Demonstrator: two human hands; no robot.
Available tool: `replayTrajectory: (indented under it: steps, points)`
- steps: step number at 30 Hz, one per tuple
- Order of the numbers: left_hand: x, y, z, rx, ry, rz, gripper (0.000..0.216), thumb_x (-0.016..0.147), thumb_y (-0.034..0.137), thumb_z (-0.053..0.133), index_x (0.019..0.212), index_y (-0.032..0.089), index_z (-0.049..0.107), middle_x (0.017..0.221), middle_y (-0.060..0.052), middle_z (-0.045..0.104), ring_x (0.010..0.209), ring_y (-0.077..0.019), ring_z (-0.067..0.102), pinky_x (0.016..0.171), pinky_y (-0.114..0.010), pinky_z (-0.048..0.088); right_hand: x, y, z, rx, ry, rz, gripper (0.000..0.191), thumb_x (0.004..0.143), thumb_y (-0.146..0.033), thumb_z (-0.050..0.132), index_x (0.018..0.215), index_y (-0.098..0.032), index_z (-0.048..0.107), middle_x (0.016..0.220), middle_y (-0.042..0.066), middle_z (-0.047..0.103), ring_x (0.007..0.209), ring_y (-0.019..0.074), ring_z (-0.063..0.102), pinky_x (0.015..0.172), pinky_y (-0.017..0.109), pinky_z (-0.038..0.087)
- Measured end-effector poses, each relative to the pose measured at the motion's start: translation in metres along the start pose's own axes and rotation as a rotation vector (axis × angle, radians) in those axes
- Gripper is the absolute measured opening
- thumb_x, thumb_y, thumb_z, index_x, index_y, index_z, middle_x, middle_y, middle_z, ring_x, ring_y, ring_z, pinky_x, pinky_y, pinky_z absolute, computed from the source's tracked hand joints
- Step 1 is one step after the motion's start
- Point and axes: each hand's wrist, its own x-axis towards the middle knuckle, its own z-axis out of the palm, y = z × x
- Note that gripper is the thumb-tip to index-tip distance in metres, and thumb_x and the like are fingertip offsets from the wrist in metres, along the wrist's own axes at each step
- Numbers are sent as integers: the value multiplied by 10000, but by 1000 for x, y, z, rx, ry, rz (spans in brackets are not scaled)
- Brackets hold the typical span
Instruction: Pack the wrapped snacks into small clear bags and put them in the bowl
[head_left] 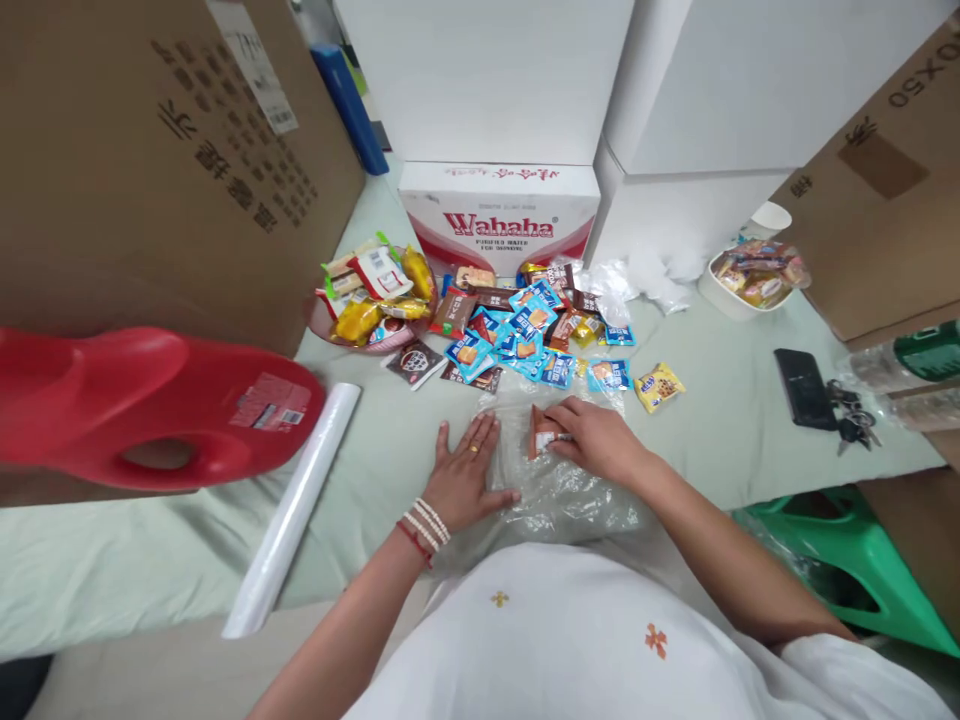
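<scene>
A clear plastic bag (547,510) lies flat on the cloth close to my body. My left hand (465,475) rests on its left edge, palm down with the fingers spread. Between the fingers of my right hand (596,437) is a small brown snack packet (538,432), held just over or on the bag; I cannot tell whether it is inside. Beyond my hands spreads a pile of wrapped snacks, with blue packets (525,335) in front and brown ones (454,312) among them. A yellow cookie packet (658,387) lies apart on the right.
A pink bowl of snacks (375,345) stands at the left, a white bowl (739,305) at the right. Around are a Wahaha box (499,220), a red plastic jug (247,360), a white roll (296,510), a phone (804,388), keys (853,420) and a green stool (877,570).
</scene>
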Motion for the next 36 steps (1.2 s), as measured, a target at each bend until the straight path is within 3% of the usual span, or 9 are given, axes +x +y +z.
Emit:
replayTrajectory:
  steps: [5, 8, 12, 16, 19, 24, 30, 33, 36]
  points:
    - [-11, -6, -6, -25, 90, 34, 973, 905, 559, 593, 1653, 132, 142, 1677, -248, 284, 1544, -376, 329, 1252, -673, 22, -15, 10, 16, 147, 55, -6, 519, 962, -323, 670, 1454, -237, 531, 1492, 149, 507, 1212, 287, 635, 899, 380, 550]
    - [-27, -6, -14, -70, 135, 136, 790, 886, 302, 546, 1626, 226, 281, 1669, -155, 364, 1572, -339, 279, 1267, -648, 28, -53, 31, 18, 313, 200, -147, 516, 1000, -394, 619, 1474, -235, 496, 1543, 166, 447, 1345, 281, 541, 1032, 420, 516]
    - [-41, 1, -18, -169, 33, 330, 766, 740, 225, 559, 1501, 259, 481, 1627, -104, 452, 1578, -350, 257, 1256, -675, -43, -107, 55, 33, 260, 92, -316, 603, 929, -463, 715, 1460, -242, 535, 1495, 165, 522, 1361, 325, 494, 1127, 525, 437]
    - [-38, 4, -13, -198, -9, 246, 378, 855, 326, 599, 1219, 243, 654, 1488, -115, 610, 1528, -355, 362, 1240, -686, -57, -119, 62, 52, 248, 141, -292, 227, 1002, -279, 597, 1193, -224, 706, 1407, 150, 600, 1304, 307, 514, 1077, 527, 464]
    - [-30, -1, -13, -289, 16, 112, 177, 963, 321, 524, 920, 246, 679, 1335, -75, 717, 1477, -303, 451, 1245, -665, 27, -105, 64, 42, 393, 207, -315, 216, 1040, -234, 503, 1055, -214, 717, 1275, 139, 671, 1173, 250, 588, 999, 439, 506]
    - [-11, -8, -12, -456, 166, -124, 281, 1017, 387, 430, 886, 240, 631, 1099, -58, 776, 1296, -238, 611, 1240, -596, 199, -60, 68, 1, 517, 163, -185, 268, 1064, -345, 476, 1030, -207, 703, 958, 74, 737, 870, 188, 667, 793, 298, 499]
    - [15, 7, -9, -180, 343, -418, 380, 978, 398, 468, 659, 221, 575, 860, -111, 707, 1038, -306, 624, 1041, -554, 411, -1, 69, -13, 134, 19, 128, 236, 1008, -228, 496, 973, -182, 725, 952, 87, 740, 848, 213, 657, 708, 276, 412]
    - [24, 16, -9, -62, 361, -549, 322, 957, 415, 518, 762, 203, 662, 975, -159, 684, 1134, -375, 553, 991, -571, 403, 19, 56, -23, -135, 61, 229, 285, 1025, -246, 457, 1009, -175, 732, 1038, 142, 715, 935, 267, 636, 718, 315, 413]
    - [31, 17, -6, -130, 415, -603, 371, 939, 449, 539, 1131, 163, 676, 1200, -204, 638, 1215, -397, 506, 1011, -569, 393, 42, 38, -34, -194, 191, 105, 323, 1039, -340, 487, 1219, -169, 694, 1176, 166, 683, 1152, 324, 548, 871, 370, 437]
